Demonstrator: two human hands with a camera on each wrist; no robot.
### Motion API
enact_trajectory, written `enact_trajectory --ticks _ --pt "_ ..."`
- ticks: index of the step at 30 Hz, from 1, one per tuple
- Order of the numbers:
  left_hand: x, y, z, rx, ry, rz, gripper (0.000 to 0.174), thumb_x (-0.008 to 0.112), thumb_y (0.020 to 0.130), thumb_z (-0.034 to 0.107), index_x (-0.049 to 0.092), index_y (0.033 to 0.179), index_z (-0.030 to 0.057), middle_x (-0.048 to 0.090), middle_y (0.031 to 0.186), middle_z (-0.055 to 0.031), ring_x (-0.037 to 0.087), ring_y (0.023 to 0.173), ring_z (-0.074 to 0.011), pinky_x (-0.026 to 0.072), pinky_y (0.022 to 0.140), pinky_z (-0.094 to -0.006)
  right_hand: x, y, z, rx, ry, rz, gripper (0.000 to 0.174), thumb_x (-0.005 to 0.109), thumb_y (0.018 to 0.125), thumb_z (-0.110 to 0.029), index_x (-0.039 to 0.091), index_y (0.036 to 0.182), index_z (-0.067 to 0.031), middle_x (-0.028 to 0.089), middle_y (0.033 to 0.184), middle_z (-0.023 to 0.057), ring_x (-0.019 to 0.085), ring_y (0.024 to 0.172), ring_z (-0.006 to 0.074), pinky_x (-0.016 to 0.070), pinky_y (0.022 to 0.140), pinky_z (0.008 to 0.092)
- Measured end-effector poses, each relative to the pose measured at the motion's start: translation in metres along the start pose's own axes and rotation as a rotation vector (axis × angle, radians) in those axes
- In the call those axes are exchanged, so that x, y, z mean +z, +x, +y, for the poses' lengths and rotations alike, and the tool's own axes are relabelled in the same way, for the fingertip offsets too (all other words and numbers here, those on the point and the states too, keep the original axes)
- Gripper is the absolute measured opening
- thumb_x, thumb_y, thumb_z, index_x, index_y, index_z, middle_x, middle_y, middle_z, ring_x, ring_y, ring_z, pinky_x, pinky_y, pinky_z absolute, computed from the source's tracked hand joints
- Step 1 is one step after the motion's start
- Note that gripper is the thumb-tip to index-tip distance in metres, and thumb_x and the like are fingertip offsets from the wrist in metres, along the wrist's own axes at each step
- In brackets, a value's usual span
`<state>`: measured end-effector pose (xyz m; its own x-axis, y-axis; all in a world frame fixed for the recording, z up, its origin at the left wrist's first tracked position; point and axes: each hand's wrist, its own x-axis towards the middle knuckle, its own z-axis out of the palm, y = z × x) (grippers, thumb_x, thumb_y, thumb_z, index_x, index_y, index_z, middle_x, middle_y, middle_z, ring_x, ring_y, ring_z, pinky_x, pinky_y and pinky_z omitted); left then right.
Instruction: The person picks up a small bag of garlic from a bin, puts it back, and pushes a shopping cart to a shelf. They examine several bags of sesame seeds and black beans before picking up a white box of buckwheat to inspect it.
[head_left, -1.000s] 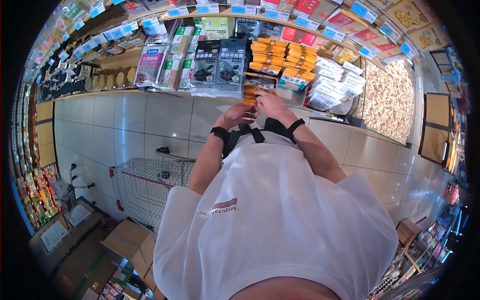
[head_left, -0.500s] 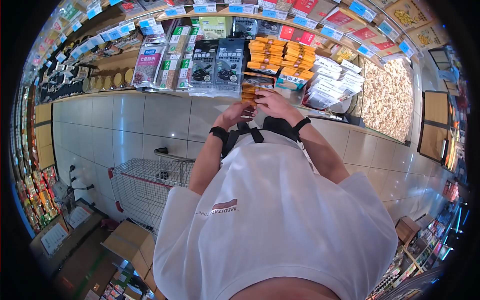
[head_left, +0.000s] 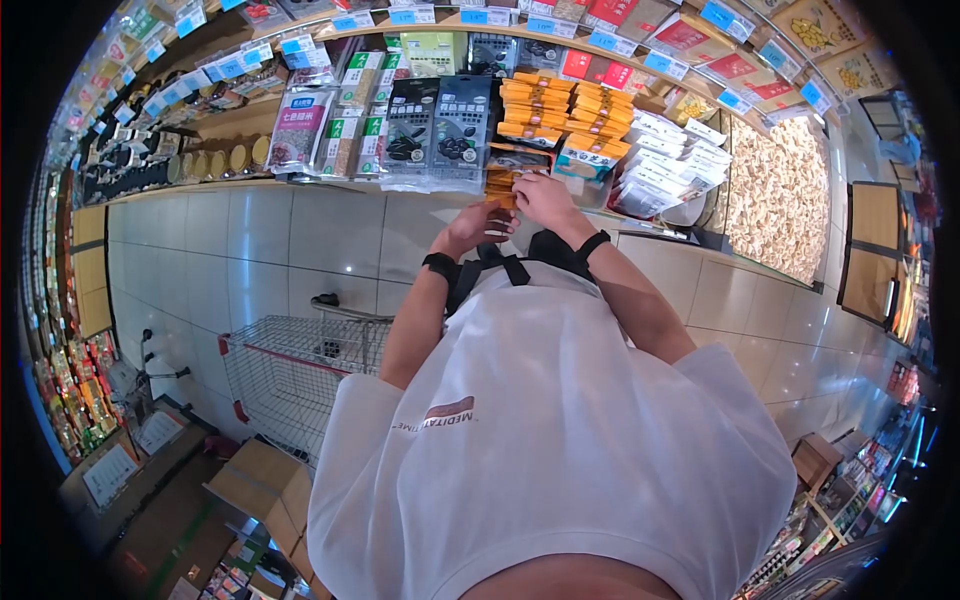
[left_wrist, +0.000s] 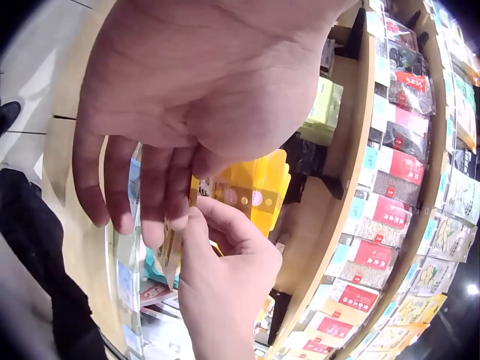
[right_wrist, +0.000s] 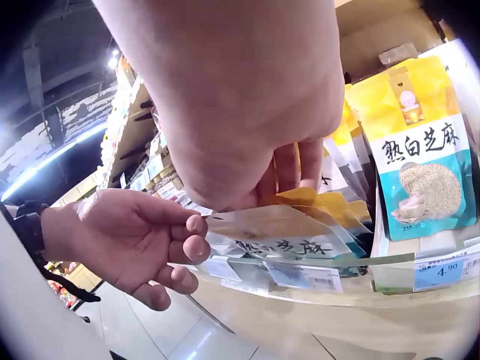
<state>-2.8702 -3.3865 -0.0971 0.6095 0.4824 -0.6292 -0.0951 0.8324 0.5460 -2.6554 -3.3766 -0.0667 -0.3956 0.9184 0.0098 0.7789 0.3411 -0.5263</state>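
In the right wrist view, the right hand (right_wrist: 247, 142) reaches over a front packet (right_wrist: 277, 229) with a yellow top and black lettering. The left wrist view has the right hand (left_wrist: 225, 285) pinching a packet edge between thumb and index finger. Palm up beside the packet's left end, the left hand (right_wrist: 127, 236) has loosely bent fingers; its thumb tip is at the packet edge. Both hands, left (head_left: 472, 228) and right (head_left: 548, 205), meet at the shelf front below a yellow packet stack (head_left: 530, 110). More yellow packets (left_wrist: 259, 187) stand behind.
Dark packets (head_left: 460, 125) lie left of the yellow stack, white packets (head_left: 670, 165) to its right. A teal-and-yellow packet (right_wrist: 427, 172) stands upright behind a price-tagged shelf edge (right_wrist: 382, 289). A wire cart (head_left: 290, 370) is on the floor at left.
The right hand has shifted slightly at the packet, its fingers more bent than before. The left hand stays beside it with little movement.
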Motion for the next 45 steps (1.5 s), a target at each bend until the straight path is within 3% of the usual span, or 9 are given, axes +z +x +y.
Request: enact_trajectory --ticks 5,9,22,24,29,34,37,43,45 --pt "-0.002 0.001 -0.002 -0.003 -0.002 -0.002 0.041 0.039 0.107 0.036 0.063 0.117 0.0047 0.069 0.11 -0.0081 0.067 0.097 -0.0223 0.0537 0.09 -0.0401 0.011 -0.001 0.008 -0.056 -0.092 0.007 0.014 0.061 0.089 -0.017 0.069 0.09 -0.0059 0.068 0.095 0.0078 0.068 0.094 0.0298 0.0566 0.08 0.0418" --pt "-0.008 0.006 -0.004 -0.007 -0.001 -0.041 0.042 0.034 0.108 0.036 0.061 0.123 0.0068 0.068 0.115 -0.0083 0.065 0.104 -0.0231 0.0507 0.096 -0.042 0.003 -0.009 0.012 -0.138 -0.048 0.008 0.013 0.062 0.089 -0.016 0.071 0.09 -0.0062 0.069 0.096 0.0072 0.068 0.093 0.029 0.0564 0.081 0.0404" --pt "-0.004 0.001 0.005 0.015 0.009 -0.077 0.044 0.031 0.107 0.034 0.057 0.126 0.0044 0.066 0.121 -0.0107 0.063 0.107 -0.0232 0.0501 0.096 -0.0404 -0.015 -0.016 0.007 -0.186 0.085 -0.05 0.014 0.064 0.088 -0.012 0.074 0.095 -0.0037 0.073 0.106 0.0078 0.069 0.098 0.0295 0.0559 0.086 0.038" --pt "-0.001 0.0 0.006 0.011 -0.041 -0.029 0.044 0.033 0.107 0.035 0.065 0.115 0.0051 0.07 0.111 -0.0097 0.066 0.099 -0.0217 0.0511 0.093 -0.0407 -0.015 -0.017 0.006 -0.199 0.074 -0.052 0.014 0.064 0.088 -0.011 0.074 0.095 -0.0036 0.073 0.106 0.0079 0.069 0.097 0.0297 0.056 0.086 0.038" --pt "-0.007 0.007 0.003 -0.003 0.048 -0.045 0.04 0.04 0.108 0.036 0.067 0.111 0.0057 0.072 0.104 -0.007 0.067 0.097 -0.019 0.0516 0.091 -0.0373 -0.017 -0.014 0.006 -0.229 0.084 -0.039 0.013 0.066 0.087 -0.012 0.073 0.094 -0.0032 0.072 0.105 0.0085 0.069 0.094 0.0305 0.0561 0.085 0.0379" --pt "-0.008 0.01 0.002 -0.001 0.051 -0.049 0.037 0.043 0.108 0.034 0.067 0.111 0.0061 0.071 0.104 -0.0061 0.066 0.097 -0.0175 0.0518 0.09 -0.0347 -0.013 -0.006 0.003 0.126 0.234 -0.013 0.012 0.067 0.085 -0.014 0.072 0.091 -0.0046 0.07 0.095 0.011 0.068 0.093 0.0316 0.0563 0.083 0.0398" --pt "-0.007 0.011 0.001 0.011 0.043 -0.018 0.039 0.042 0.108 0.034 0.068 0.11 0.0049 0.074 0.1 -0.0074 0.068 0.092 -0.0182 0.0531 0.088 -0.0347 -0.007 -0.001 0.012 0.026 -0.005 -0.008 0.014 0.064 0.087 -0.015 0.072 0.093 -0.0073 0.069 0.096 0.0108 0.068 0.091 0.0333 0.0565 0.08 0.0434" --pt "-0.005 0.009 0.003 0.016 0.018 -0.016 0.039 0.041 0.108 0.033 0.068 0.11 0.0044 0.073 0.101 -0.0075 0.068 0.092 -0.0178 0.0536 0.087 -0.0341 0.0 0.005 0.011 0.103 -0.083 -0.127 0.011 0.064 0.085 -0.015 0.07 0.083 -0.0074 0.071 0.093 0.0103 0.069 0.089 0.0336 0.0571 0.078 0.0443" --pt "-0.006 0.008 0.003 0.008 0.015 -0.03 0.039 0.04 0.107 0.032 0.068 0.112 0.0044 0.073 0.101 -0.0071 0.067 0.093 -0.0174 0.0527 0.088 -0.0344 -0.001 0.003 0.009 0.039 -0.064 -0.118 0.011 0.063 0.085 -0.015 0.071 0.086 -0.0071 0.071 0.092 0.0106 0.068 0.089 0.0336 0.0564 0.078 0.0439"
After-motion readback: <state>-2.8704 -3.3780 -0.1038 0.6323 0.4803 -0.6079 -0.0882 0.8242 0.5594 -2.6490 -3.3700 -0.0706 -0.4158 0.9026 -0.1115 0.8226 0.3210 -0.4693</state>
